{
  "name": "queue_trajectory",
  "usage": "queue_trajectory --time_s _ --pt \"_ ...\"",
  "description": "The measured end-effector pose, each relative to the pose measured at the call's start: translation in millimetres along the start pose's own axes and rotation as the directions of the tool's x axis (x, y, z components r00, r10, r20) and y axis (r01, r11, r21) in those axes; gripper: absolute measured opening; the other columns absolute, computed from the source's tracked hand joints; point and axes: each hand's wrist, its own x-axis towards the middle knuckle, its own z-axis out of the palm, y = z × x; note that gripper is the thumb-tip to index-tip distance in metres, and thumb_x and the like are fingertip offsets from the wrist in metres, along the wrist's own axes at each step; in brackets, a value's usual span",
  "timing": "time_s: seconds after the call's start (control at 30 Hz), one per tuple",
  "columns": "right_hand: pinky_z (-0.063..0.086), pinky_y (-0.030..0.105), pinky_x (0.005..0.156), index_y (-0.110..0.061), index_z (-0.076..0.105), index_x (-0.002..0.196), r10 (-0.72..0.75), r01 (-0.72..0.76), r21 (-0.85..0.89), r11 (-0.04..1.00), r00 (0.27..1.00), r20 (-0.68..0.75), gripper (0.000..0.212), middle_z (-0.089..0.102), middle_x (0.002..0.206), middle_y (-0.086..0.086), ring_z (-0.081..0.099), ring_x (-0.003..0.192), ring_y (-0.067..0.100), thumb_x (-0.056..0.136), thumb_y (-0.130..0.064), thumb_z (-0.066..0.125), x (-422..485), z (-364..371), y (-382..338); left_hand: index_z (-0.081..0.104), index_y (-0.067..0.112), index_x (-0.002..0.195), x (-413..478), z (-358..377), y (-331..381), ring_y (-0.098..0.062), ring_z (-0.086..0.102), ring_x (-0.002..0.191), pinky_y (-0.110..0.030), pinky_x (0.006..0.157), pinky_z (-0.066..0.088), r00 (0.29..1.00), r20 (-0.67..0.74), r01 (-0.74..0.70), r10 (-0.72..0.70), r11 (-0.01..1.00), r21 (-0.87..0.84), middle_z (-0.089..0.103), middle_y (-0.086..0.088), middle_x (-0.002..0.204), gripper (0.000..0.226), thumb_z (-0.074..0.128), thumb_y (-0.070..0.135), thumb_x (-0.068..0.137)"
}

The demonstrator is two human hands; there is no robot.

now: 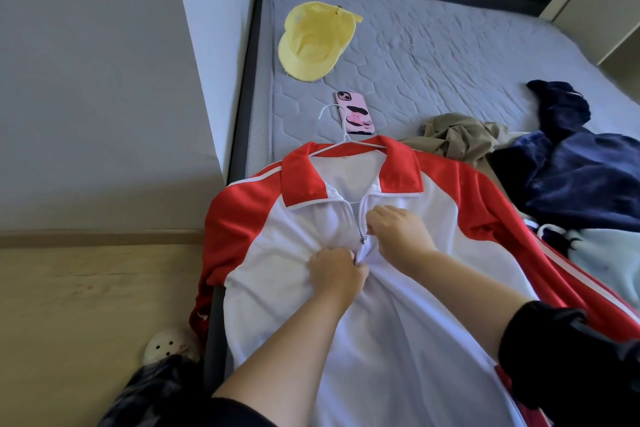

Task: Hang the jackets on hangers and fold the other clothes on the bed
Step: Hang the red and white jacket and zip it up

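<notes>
Our left hand [337, 274] is curled tight and grips a bunch of the jacket [277, 253] cloth, just near of the zip [363, 238]. Our right hand [398, 232] is just beside it, a bit farther, and pinches the zip with its fingertips. The two hands almost touch.

The jacket is white in the middle with red sleeves and a red collar. It lies flat on the bed [450, 45], front side up, near us. Its long way runs from near to far. The collar points far, toward the head of the bed, and the bottom points at us. The zip is closed below our hands and open above them. One red sleeve hangs off the left edge of the bed. The other red sleeve runs down the right side.

A white hanger [332, 118] is inside the jacket. Its hook sticks out past the collar, on the far side, and lies partly on a pink phone [355, 113]. Farther away lies a yellow cap [315, 40].

To the right of the collar is a tan cloth [457, 135], all crumpled. Right of that is a heap of dark blue clothes [581, 166]. It lies against the right sleeve. A pale cloth [613, 260] lies near of the heap.

On the left is the floor [86, 288].
</notes>
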Motion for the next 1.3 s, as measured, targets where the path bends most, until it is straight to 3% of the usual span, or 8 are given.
queue_trajectory --time_s 0.13,0.3,0.4,0.53,0.73,0.93,1.1,1.3 --pt "0.038 0.030 0.036 -0.001 0.054 0.057 -0.028 0.032 0.024 0.999 0.988 -0.152 0.029 0.052 0.052 0.014 0.052 0.042 0.029 0.045 0.021 0.068 16.6 -13.0 -1.4 0.035 0.013 0.054 -2.7 -1.2 -6.1 -0.030 0.058 0.088 -0.031 0.070 0.032 0.998 0.023 -0.056 0.055 0.997 0.045 0.067 -0.010 0.081 0.037 0.053 0.029 0.082" --pt "0.028 0.035 0.054 0.000 0.058 0.086 0.195 -0.195 0.028 0.980 0.938 -0.287 0.016 0.061 0.078 0.017 0.058 0.068 0.036 0.074 0.009 0.054 63.0 -35.3 20.1 0.040 0.015 0.055 -6.3 3.8 -14.0 -0.033 0.057 0.092 -0.030 0.072 0.036 0.996 0.080 -0.056 0.050 0.995 0.077 0.063 -0.014 0.092 0.035 0.054 0.032 0.081" --pt "0.024 0.034 0.055 -0.002 0.056 0.090 0.315 -0.315 0.064 0.947 0.868 -0.385 0.013 0.060 0.078 0.014 0.048 0.063 0.030 0.082 0.005 0.048 87.4 -55.4 32.8 0.054 0.018 0.068 -5.6 3.8 -15.7 -0.033 0.053 0.102 -0.031 0.082 0.041 0.991 0.119 -0.064 0.054 0.994 0.084 0.057 -0.011 0.104 0.023 0.053 0.035 0.083" --pt "0.025 0.034 0.055 -0.002 0.052 0.094 0.173 -0.206 -0.083 0.975 0.939 -0.297 0.022 0.058 0.082 0.014 0.056 0.071 0.034 0.079 0.010 0.041 99.2 -59.0 29.1 0.052 0.017 0.065 -3.6 3.2 -17.2 -0.032 0.055 0.099 -0.028 0.078 0.038 0.990 0.116 -0.082 0.074 0.995 0.065 0.061 -0.012 0.101 0.025 0.053 0.034 0.083" --pt "0.026 0.034 0.056 -0.003 0.053 0.098 0.244 -0.272 -0.043 0.961 0.915 -0.322 0.018 0.060 0.088 0.013 0.056 0.073 0.034 0.087 0.004 0.041 107.9 -45.1 28.9 0.042 0.016 0.056 -3.1 0.8 -20.3 -0.033 0.056 0.096 -0.028 0.078 0.040 0.988 0.133 -0.081 0.079 0.997 0.007 0.060 -0.013 0.098 0.035 0.054 0.032 0.084" --pt "0.037 0.038 0.071 -0.005 0.047 0.111 0.484 -0.407 0.386 0.828 0.866 -0.124 0.019 0.061 0.105 0.016 0.054 0.096 0.036 0.099 -0.018 0.037 108.9 -23.0 40.7 0.042 0.012 0.056 -0.4 -0.9 -23.1 -0.030 0.060 0.087 -0.028 0.072 0.041 0.984 0.139 -0.110 0.112 0.994 -0.026 0.065 -0.013 0.086 0.044 0.056 0.041 0.087" --pt "0.030 0.046 0.102 -0.007 0.045 0.128 0.567 -0.591 0.166 0.789 0.805 0.173 0.036 0.048 0.134 0.016 0.040 0.126 0.034 0.100 -0.027 0.033 98.4 -15.0 67.7 0.042 0.012 0.052 1.5 -2.2 -23.8 -0.028 0.061 0.077 -0.028 0.062 0.037 0.985 0.153 -0.065 0.077 0.994 -0.087 0.059 -0.005 0.063 0.052 0.058 0.048 0.085" --pt "0.031 0.047 0.100 -0.008 0.049 0.122 0.597 -0.606 0.199 0.770 0.794 0.112 0.043 0.058 0.123 0.016 0.046 0.120 0.035 0.097 -0.040 0.036 93.6 -12.9 72.1 0.050 0.015 0.060 3.2 -6.4 -23.1 -0.024 0.059 0.077 -0.028 0.065 0.038 0.991 0.134 0.020 0.021 0.955 -0.297 0.063 -0.004 0.068 0.046 0.049 0.047 0.093"
